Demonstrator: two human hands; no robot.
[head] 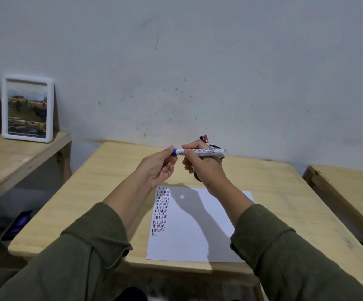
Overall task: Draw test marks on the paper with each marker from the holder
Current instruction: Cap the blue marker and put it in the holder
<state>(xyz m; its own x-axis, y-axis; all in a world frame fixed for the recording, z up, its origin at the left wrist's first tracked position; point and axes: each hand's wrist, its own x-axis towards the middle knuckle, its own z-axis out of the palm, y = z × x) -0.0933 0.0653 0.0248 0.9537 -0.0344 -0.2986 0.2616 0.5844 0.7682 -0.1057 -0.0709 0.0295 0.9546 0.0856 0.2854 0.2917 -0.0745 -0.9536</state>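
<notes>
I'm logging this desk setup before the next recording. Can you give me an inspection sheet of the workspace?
Surface: wooden table, bare around the sheet.
Job's things: paper with rows of marks down its left edge; blue marker held level above it; holder mostly hidden behind the hands.
Clutter: nothing seen.
Grippers: left hand pinches the blue cap end; right hand grips the barrel.
Cables: nothing seen.
Surroundings: scuffed wall; picture frame on the side shelf.

Two bare hands, left hand (161, 168) and right hand (204, 168), forearms uncovered. Olive-green long sleeves (85, 253) of soft knit cloth, pushed up and bunched in thick folds, coming in from 7 and 5 o'clock.
</notes>
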